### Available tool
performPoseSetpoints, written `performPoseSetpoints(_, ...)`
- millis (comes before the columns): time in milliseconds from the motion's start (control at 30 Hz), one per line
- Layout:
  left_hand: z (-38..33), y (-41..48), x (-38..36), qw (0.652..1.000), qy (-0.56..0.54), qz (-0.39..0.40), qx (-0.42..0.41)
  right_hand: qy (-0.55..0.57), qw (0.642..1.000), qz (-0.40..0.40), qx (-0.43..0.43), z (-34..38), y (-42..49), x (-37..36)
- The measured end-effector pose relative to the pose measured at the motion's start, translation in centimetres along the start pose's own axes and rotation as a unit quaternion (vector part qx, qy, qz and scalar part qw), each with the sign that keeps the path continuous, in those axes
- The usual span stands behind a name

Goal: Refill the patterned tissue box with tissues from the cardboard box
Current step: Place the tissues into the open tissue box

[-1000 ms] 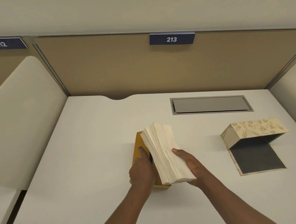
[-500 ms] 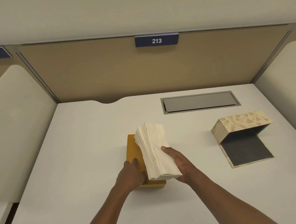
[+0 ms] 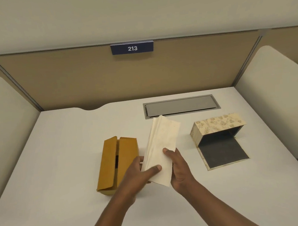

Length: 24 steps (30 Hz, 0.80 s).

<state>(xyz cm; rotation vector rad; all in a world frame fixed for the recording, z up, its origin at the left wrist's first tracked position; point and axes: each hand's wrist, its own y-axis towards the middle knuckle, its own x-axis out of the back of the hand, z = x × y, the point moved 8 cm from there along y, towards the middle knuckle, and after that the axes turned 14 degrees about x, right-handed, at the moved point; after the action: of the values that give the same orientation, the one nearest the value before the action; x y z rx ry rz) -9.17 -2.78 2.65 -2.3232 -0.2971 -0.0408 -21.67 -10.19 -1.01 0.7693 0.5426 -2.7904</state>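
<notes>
Tissue stack [image 3: 160, 147] is now clear of the cardboard box [image 3: 116, 162]; your left hand [image 3: 140, 173] and right hand [image 3: 178, 169] both grip it, ready for the patterned tissue box [image 3: 216, 125].

White desk [image 3: 64, 171], grey cable hatch [image 3: 181, 106], tan partition [image 3: 89, 78] — sign 213 [image 3: 132, 48]

– Anything readable in there?

– Pretty much just one thing: a dark blue number plate [image 3: 132, 48] clipped to the top edge of the tan partition [image 3: 107, 77] behind the desk, white digits "213".

– What about the boxes?

– Nope. The patterned tissue box [image 3: 217, 124] only has a leafy floral print, no words I can make out, and the cardboard box [image 3: 112, 161] is plain brown, no print showing.
</notes>
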Motion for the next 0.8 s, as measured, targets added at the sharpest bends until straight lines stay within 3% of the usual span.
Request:
performPoseSetpoints(233, -0.1, 0.1, -6.2, 0.998, 0.048, 0.023, -0.028, 0.042, 0.997, -0.058, 0.041, 6.4, 0.4, 7.7)
performPoseSetpoints(367, -0.1, 1.0, -8.1, 0.997, -0.062, 0.054, -0.011, 0.053, 0.995, -0.065, 0.057, 10.1, 1.6, 13.0)
performPoseSetpoints(567, 0.3, 3.3, -12.6, 0.957, -0.287, 0.025, 0.038, -0.091, 0.994, -0.033, 0.054, 12.7, 1.9, 19.4)
performPoseSetpoints(800, 0.3, 5.4, -17.9, 0.938, -0.337, -0.04, 0.074, -0.204, 0.978, -0.027, 0.04, 13.6, 2.8, 25.4)
